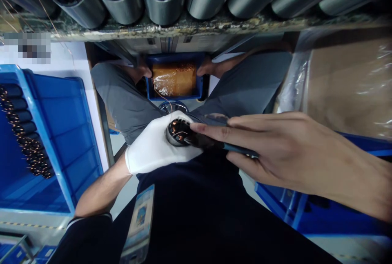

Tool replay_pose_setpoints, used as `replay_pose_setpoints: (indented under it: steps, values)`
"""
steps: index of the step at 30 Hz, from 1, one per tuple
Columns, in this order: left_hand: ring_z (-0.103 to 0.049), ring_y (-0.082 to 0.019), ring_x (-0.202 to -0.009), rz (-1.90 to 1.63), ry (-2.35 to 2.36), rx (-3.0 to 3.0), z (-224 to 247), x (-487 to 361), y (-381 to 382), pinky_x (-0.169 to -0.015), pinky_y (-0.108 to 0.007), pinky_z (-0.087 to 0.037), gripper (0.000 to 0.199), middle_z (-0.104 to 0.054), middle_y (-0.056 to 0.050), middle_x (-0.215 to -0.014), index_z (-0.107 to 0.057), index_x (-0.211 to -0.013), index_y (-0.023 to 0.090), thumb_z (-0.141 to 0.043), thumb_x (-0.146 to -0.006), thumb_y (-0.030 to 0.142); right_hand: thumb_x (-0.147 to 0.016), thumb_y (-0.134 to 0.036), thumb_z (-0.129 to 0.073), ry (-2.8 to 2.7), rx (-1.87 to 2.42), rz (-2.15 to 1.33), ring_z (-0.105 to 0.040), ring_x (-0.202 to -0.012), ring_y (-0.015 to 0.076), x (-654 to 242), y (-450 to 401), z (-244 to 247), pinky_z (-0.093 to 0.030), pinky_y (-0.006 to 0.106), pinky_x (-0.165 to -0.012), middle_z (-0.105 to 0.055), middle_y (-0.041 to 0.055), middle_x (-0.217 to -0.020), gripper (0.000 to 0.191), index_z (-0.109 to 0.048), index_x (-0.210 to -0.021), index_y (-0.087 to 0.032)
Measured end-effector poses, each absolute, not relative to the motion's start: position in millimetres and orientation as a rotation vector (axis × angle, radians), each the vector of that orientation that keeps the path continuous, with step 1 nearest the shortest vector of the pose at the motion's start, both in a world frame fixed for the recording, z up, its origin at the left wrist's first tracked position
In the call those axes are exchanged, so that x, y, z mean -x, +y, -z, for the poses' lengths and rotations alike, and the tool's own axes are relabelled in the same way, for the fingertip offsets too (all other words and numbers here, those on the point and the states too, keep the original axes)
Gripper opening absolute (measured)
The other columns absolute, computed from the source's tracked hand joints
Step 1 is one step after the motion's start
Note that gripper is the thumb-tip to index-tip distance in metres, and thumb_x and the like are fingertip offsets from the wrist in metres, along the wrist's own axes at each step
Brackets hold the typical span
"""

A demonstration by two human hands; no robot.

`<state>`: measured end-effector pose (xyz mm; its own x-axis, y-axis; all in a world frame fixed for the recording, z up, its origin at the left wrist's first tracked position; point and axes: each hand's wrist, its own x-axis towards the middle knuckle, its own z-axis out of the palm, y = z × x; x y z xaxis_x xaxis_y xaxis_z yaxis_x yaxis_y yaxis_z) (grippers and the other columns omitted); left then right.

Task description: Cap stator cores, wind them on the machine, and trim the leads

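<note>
My left hand [162,145], in a white glove, is closed around a motor stator [180,132], a short metal cylinder with a black slotted rim. Its open end faces up, with copper windings and loose wire ends inside. One thin copper wire rises from it. My bare right hand [269,145] grips what look like pliers [239,149] with a dark, teal-edged handle; motion smears them. Their jaws reach to the stator's right rim, partly covered by my fingers. My right index fingertip is close to that rim.
A row of larger metal cylinders [165,6] with black tops lines the bench edge ahead. At left, a blue bin [64,112] contains several wound stators [24,129]. Between my feet sits a blue crate [174,57] with a plastic-wrapped package. A plastic-covered carton [349,84] stands right.
</note>
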<state>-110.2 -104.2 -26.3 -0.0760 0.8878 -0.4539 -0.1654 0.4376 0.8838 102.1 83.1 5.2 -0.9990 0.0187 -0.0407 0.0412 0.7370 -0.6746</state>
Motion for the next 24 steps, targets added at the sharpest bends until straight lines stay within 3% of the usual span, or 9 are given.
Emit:
replay_pose_setpoints:
  steps: [3,6,8,11,14,19,21,24]
  values:
    - [-0.073,-0.016,-0.081,-1.004,1.517,-0.760,26,103,-102,-0.077,-0.028,-0.058,0.026,-0.077,0.002,-0.091,-0.066,-0.099,0.022,-0.088,-0.085,0.023,-0.107,-0.018,-0.062,2.793,-0.156,1.239,-0.059,-0.064,0.0199,-99,84,-3,-0.047,0.037,-0.058,-0.068,-0.0002,-0.089,0.076,-0.054,-0.180,-0.038]
    - [-0.073,-0.016,-0.077,-0.932,1.676,-0.813,23,98,-100,-0.075,-0.029,-0.056,0.029,-0.079,0.003,-0.090,-0.065,-0.101,0.024,-0.089,-0.085,0.028,-0.104,-0.018,-0.063,2.876,-0.129,1.131,-0.066,-0.081,0.0277,-97,85,-1,-0.055,0.043,-0.071,-0.074,0.0058,-0.105,0.076,-0.057,-0.177,-0.037]
    - [-0.076,-0.018,-0.079,-0.892,1.714,-0.844,20,96,-98,-0.076,-0.031,-0.057,0.029,-0.081,0.001,-0.093,-0.066,-0.103,0.024,-0.088,-0.084,0.030,-0.103,-0.019,-0.062,2.959,-0.069,1.007,-0.066,-0.085,0.0304,-97,83,0,-0.054,0.046,-0.072,-0.075,0.0077,-0.109,0.075,-0.057,-0.177,-0.034]
    - [-0.079,-0.021,-0.083,-0.863,1.734,-0.875,18,94,-94,-0.080,-0.035,-0.059,0.027,-0.083,-0.002,-0.096,-0.068,-0.103,0.024,-0.086,-0.084,0.031,-0.106,-0.017,-0.061,3.024,-0.089,0.931,-0.063,-0.075,0.0266,-99,79,-1,-0.047,0.042,-0.062,-0.073,0.0043,-0.097,0.075,-0.056,-0.178,-0.035]
    - [-0.081,-0.023,-0.083,-0.844,1.742,-0.875,17,91,-91,-0.080,-0.036,-0.061,0.026,-0.084,-0.002,-0.095,-0.068,-0.103,0.024,-0.085,-0.085,0.032,-0.109,-0.016,-0.059,2.946,-0.164,1.065,-0.060,-0.064,0.0200,-101,79,-6,-0.045,0.037,-0.056,-0.069,-0.0013,-0.086,0.070,-0.058,-0.176,-0.037]
    - [-0.085,-0.025,-0.088,-0.791,1.882,-0.929,12,87,-86,-0.081,-0.037,-0.064,0.027,-0.086,0.000,-0.096,-0.066,-0.103,0.027,-0.085,-0.084,0.027,-0.111,-0.016,-0.055,2.822,-0.287,1.056,-0.053,-0.057,0.0159,-100,90,-14,-0.046,0.034,-0.056,-0.070,0.0000,-0.090,0.063,-0.062,-0.173,-0.024]
    - [-0.085,-0.026,-0.088,-0.777,1.915,-0.983,10,85,-85,-0.082,-0.038,-0.065,0.027,-0.085,0.000,-0.096,-0.066,-0.102,0.028,-0.086,-0.084,0.027,-0.110,-0.015,-0.056,2.834,-0.289,1.018,-0.059,-0.064,0.0190,-98,91,-13,-0.049,0.035,-0.060,-0.071,0.0027,-0.094,0.065,-0.061,-0.175,-0.023]
    - [-0.086,-0.029,-0.093,-0.745,1.929,-1.041,11,82,-84,-0.085,-0.042,-0.067,0.029,-0.086,-0.003,-0.101,-0.068,-0.108,0.028,-0.087,-0.085,0.029,-0.108,-0.013,-0.054,2.883,-0.254,0.968,-0.072,-0.089,0.0273,-95,86,-8,-0.057,0.040,-0.078,-0.076,0.0079,-0.110,0.068,-0.059,-0.175,-0.022]
